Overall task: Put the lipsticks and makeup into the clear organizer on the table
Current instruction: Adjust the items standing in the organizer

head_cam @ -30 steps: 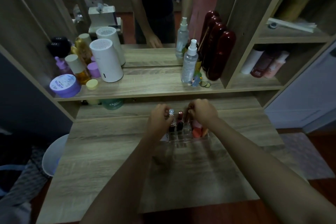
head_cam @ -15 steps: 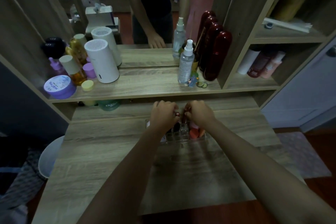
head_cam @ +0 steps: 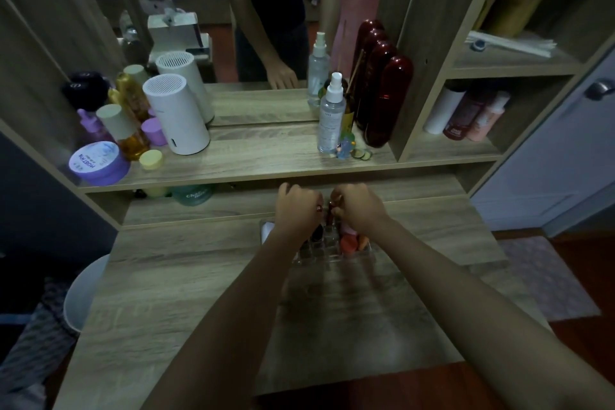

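The clear organizer (head_cam: 332, 255) stands on the wooden table (head_cam: 186, 276), just in front of the shelf edge. Dark lipsticks (head_cam: 317, 232) stand upright in its small slots. Orange-red makeup pieces (head_cam: 352, 243) lie in its right compartment, and something white (head_cam: 267, 230) shows at its left end. My left hand (head_cam: 296, 210) hovers over the back left slots, fingers closed around a lipstick whose small red tip (head_cam: 318, 208) peeks out. My right hand (head_cam: 359, 210) is beside it, pinching a dark red lipstick (head_cam: 329, 214) upright over the slots. Both hands hide the organizer's back row.
The shelf above carries a white cylinder (head_cam: 178, 116), a purple jar (head_cam: 98, 163), amber bottles (head_cam: 128, 133), a clear spray bottle (head_cam: 331, 116) and dark red bottles (head_cam: 387, 100). A mirror stands behind. A green jar (head_cam: 194, 195) sits under the shelf. A white stool (head_cam: 83, 289) stands at the left.
Both hands have drawn closer together over the back of the organizer. The silver-capped lipstick seen earlier between them is now hidden by my left hand.
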Demonstrator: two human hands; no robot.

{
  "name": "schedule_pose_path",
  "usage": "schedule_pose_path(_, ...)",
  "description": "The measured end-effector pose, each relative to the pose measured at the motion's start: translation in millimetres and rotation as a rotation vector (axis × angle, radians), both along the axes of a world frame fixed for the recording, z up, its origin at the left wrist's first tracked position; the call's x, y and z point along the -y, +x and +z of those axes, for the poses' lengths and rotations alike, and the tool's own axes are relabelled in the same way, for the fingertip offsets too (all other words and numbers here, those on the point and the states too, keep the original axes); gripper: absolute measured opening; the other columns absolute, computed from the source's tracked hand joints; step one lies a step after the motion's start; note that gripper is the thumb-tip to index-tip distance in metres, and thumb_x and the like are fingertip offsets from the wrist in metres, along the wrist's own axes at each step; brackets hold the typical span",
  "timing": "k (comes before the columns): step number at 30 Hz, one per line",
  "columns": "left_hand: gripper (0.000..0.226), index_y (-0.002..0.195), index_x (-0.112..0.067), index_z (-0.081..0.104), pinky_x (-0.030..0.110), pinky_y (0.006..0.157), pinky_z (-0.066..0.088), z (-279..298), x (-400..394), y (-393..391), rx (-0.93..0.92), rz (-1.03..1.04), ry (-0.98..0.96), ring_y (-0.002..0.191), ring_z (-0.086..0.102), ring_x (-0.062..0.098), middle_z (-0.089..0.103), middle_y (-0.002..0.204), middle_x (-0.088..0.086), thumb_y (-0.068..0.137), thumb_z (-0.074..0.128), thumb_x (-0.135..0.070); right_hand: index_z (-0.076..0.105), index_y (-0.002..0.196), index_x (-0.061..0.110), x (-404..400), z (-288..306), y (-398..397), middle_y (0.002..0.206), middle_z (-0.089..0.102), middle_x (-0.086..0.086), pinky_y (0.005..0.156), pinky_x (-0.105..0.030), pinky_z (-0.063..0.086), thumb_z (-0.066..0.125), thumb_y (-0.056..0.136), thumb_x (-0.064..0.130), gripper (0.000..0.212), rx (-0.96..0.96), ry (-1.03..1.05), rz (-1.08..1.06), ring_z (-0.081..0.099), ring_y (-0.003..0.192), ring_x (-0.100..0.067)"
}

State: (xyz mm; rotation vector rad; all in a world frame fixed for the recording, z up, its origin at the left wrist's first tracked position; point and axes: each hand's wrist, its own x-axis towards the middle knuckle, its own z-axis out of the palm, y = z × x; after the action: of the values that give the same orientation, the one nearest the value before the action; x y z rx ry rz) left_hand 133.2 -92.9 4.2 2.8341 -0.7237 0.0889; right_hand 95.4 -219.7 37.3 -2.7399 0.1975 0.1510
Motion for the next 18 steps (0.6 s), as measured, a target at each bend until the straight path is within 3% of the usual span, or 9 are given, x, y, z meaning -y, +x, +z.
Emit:
schedule_pose_path(9,0.016,0.092,-0.022,0.068,0.038,0.103,0.033,-6.1,-2.8,-1.1,-0.002,0.02,-0.039,0.098,0.061,0.021,0.073,0.091,0.0,0.085,0.057,-0.032,0.065,0.113,0.013,1.2,-0.9,-0.5,0.111,0.069,-0.011,0.081,-0.034,0.05,0.065,0.086,0.016,0.026,0.004,-0.007,0.014,0.064,0.104,-0.026)
schedule_pose_path(14,0.033,0.112,-0.023,0.061,0.04,0.109,0.032,-3.5,-11.8,-0.3,-0.057,0.036,-0.102,0.108,0.058,0.018,0.068,0.109,-0.002,0.084,0.059,-0.04,0.061,0.121,0.015,8.8,0.1,-0.6,0.116,0.068,-0.01,0.083,-0.034,0.05,0.065,0.086,0.018,0.035,0.0,-0.026,0.017,0.062,0.109,-0.027)
schedule_pose_path(18,0.038,0.119,-0.017,0.059,0.036,0.098,0.041,5.5,-36.0,0.1,-0.03,0.087,-0.203,0.107,0.057,0.019,0.065,0.113,0.002,0.09,0.05,-0.041,0.058,0.125,0.016,21.9,4.9,-2.9,0.121,0.064,-0.01,0.081,-0.034,0.046,0.062,0.088,0.021,0.037,-0.014,-0.074,0.009,0.056,0.116,-0.027)
